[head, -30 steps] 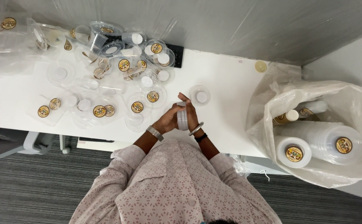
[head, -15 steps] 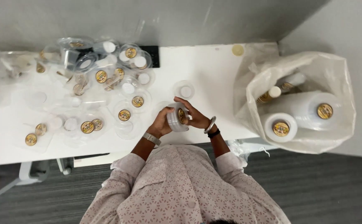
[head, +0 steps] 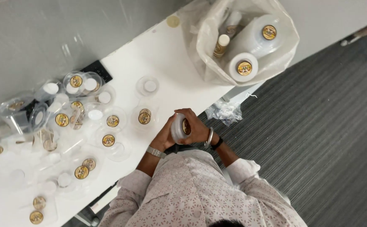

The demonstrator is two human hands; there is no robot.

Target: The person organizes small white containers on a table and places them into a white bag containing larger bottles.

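Both hands clasp a small clear jar at the table edge.
Left hand (head: 165, 135) and right hand (head: 197, 126) wrap the jar (head: 178, 128) from both sides, just off the table (head: 166, 50). Probably light, stiff, slick plastic; best gripped around its sides. More jars (head: 107, 126) left of hands.

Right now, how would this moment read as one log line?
left hand: on small clear plastic jar | right hand: gripping jar | white table: gold-labelled lids
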